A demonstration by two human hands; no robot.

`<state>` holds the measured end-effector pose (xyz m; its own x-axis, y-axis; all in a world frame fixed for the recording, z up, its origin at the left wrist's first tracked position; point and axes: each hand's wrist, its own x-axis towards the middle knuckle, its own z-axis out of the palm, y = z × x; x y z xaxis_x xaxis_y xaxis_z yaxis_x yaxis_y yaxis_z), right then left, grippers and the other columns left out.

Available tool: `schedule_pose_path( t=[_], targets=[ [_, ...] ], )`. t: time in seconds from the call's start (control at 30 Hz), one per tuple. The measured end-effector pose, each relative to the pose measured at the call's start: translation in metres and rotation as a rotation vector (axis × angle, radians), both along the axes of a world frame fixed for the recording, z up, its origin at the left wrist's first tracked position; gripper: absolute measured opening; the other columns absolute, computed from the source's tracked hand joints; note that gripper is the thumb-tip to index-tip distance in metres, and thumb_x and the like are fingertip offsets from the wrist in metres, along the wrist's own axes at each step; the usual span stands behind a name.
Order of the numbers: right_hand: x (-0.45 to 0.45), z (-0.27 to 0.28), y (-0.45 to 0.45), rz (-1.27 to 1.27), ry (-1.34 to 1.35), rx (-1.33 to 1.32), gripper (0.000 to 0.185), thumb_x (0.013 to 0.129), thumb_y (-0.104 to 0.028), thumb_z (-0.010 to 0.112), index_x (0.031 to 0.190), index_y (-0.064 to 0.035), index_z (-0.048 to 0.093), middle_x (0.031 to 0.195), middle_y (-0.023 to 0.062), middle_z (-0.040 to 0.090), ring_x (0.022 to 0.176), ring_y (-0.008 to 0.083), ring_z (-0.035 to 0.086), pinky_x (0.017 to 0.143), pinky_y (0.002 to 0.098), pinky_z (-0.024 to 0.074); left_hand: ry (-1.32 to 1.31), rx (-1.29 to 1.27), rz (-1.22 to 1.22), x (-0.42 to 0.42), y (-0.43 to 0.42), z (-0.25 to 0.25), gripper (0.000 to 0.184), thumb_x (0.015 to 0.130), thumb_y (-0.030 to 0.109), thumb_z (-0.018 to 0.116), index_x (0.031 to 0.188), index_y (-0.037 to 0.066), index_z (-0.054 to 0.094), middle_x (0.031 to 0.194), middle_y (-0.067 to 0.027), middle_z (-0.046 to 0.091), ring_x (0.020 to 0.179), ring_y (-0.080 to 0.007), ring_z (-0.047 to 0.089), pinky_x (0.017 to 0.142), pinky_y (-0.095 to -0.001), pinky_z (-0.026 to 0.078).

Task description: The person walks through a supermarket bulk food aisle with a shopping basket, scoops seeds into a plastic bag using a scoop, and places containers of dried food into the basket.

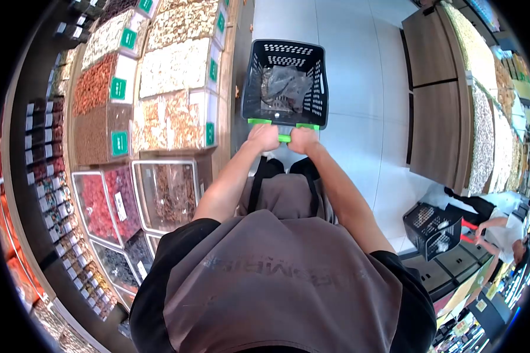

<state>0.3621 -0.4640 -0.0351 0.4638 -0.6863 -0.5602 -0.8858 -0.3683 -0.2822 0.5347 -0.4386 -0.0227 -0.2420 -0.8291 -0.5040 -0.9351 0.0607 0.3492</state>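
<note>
My left hand (264,137) and right hand (304,140) were side by side just ahead of me, a small gap between them, both closed round the green handle (284,139). The black basket (305,120) sat upright beyond it, over the grey floor (356,76). In its bottom lay a clear plastic bag (288,84); contents hard to make out, perhaps something small and dark.

To my left, close by: open bins of pale flakes (166,125) and reddish dried goods (94,88), with green cards (119,143) on the bins; nearer me, a lidded box (106,203) of red pieces. To my right, across the aisle, a wooden cabinet (436,126). Further back, another person (505,235) stood at a second basket (425,226) with red handles.
</note>
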Motion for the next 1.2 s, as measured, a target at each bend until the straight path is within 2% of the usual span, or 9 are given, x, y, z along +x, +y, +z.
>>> schedule_pose_path(
  t=[0.3, 0.4, 0.5, 0.67, 0.73, 0.87, 0.97, 1.13, 1.2],
  targets=[
    [0.040, 0.023, -0.121, -0.086, -0.156, 0.164, 0.038, 0.079, -0.028, 0.060, 0.092, 0.0050, 0.072, 0.099, 0.0321, 0.067, 0.097, 0.0439, 0.067, 0.090, 0.0490, 0.0528, -0.064, -0.041, 0.036, 0.041, -0.129, 0.018, 0.018, 0.064, 0.019, 0.067, 0.075, 0.006, 0.074, 0.073, -0.0213, 0.069, 0.074, -0.0367, 0.070, 0.071, -0.0459, 0.056],
    [0.053, 0.024, -0.182, -0.125, -0.228, 0.173, 0.039, 0.080, -0.029, 0.061, 0.093, 0.0066, 0.071, 0.100, 0.0336, 0.066, 0.099, 0.0453, 0.066, 0.091, 0.0499, 0.0517, -0.104, -0.026, 0.089, 0.040, -0.180, 0.042, 0.026, 0.067, 0.019, 0.067, 0.087, 0.005, 0.073, 0.091, -0.0221, 0.070, 0.095, -0.0363, 0.068, 0.083, -0.0456, 0.053],
    [0.066, 0.025, -0.229, -0.210, -0.269, 0.185, 0.039, 0.081, -0.028, 0.061, 0.094, 0.0077, 0.071, 0.101, 0.0345, 0.065, 0.101, 0.0462, 0.065, 0.092, 0.0507, 0.0504, 0.039, -0.440, 0.458, 0.037, -0.210, 0.024, 0.059, 0.078, 0.015, 0.065, 0.132, 0.000, 0.047, 0.144, -0.0281, 0.039, 0.139, -0.0410, 0.033, 0.111, -0.0468, 0.032],
    [0.104, 0.000, -0.289, -0.304, -0.425, 0.149, 0.048, 0.083, -0.036, 0.067, 0.090, 0.0121, 0.069, 0.082, 0.0328, 0.068, 0.083, 0.0416, 0.071, 0.072, 0.0477, 0.0532, 0.338, -0.416, 1.312, 0.021, -0.218, -0.033, 0.084, 0.076, 0.005, 0.066, 0.149, 0.001, 0.023, 0.138, -0.0290, 0.044, 0.126, -0.0436, 0.048, 0.109, -0.0448, 0.039],
    [0.135, -0.019, -0.316, -0.422, -0.407, 0.231, 0.049, 0.083, -0.037, 0.067, 0.092, 0.0111, 0.069, 0.087, 0.0317, 0.068, 0.084, 0.0422, 0.070, 0.074, 0.0475, 0.0533, 0.700, 0.042, 1.168, 0.031, -0.212, -0.033, 0.080, 0.079, 0.009, 0.067, 0.148, 0.002, 0.029, 0.133, -0.0248, 0.051, 0.116, -0.0408, 0.058, 0.101, -0.0429, 0.046],
    [0.190, -0.005, -0.358, -0.652, -0.508, 0.524, 0.042, 0.087, -0.032, 0.066, 0.089, 0.0100, 0.066, 0.076, 0.0203, 0.067, 0.064, 0.0296, 0.066, 0.059, 0.0431, 0.0497, 0.918, -0.001, 1.135, 0.040, -0.236, -0.024, 0.064, 0.080, 0.012, 0.068, 0.138, 0.003, 0.043, 0.123, -0.0196, 0.060, 0.108, -0.0361, 0.063, 0.090, -0.0413, 0.050],
    [0.226, -0.009, -0.379, -0.664, -0.649, 0.658, 0.030, 0.090, -0.020, 0.061, 0.089, 0.0091, 0.062, 0.072, 0.0123, 0.062, 0.059, 0.0211, 0.058, 0.052, 0.0397, 0.0441, 0.637, -0.284, 1.085, 0.073, -0.279, -0.016, 0.043, 0.086, 0.031, 0.067, 0.117, 0.002, 0.056, 0.108, -0.0234, 0.066, 0.102, -0.0366, 0.067, 0.088, -0.0433, 0.051],
    [0.248, 0.012, -0.379, -0.646, -0.783, 0.603, 0.030, 0.091, -0.015, 0.058, 0.109, 0.0084, 0.063, 0.096, 0.0188, 0.069, 0.088, 0.0252, 0.066, 0.082, 0.0361, 0.0507, 0.389, -0.227, 1.157, 0.131, -0.302, -0.007, 0.031, 0.088, 0.022, 0.063, 0.111, 0.003, 0.061, 0.095, -0.0281, 0.067, 0.095, -0.0440, 0.065, 0.085, -0.0542, 0.051],
    [0.235, -0.006, -0.377, -0.480, -0.799, 0.485, 0.027, 0.094, -0.019, 0.059, 0.108, 0.0037, 0.063, 0.092, 0.0098, 0.067, 0.082, 0.0178, 0.060, 0.076, 0.0329, 0.0493, 0.467, -0.400, 1.173, 0.145, -0.299, -0.022, 0.031, 0.088, 0.021, 0.063, 0.113, 0.004, 0.059, 0.094, -0.0269, 0.068, 0.093, -0.0436, 0.066, 0.081, -0.0539, 0.051]
  ],
)
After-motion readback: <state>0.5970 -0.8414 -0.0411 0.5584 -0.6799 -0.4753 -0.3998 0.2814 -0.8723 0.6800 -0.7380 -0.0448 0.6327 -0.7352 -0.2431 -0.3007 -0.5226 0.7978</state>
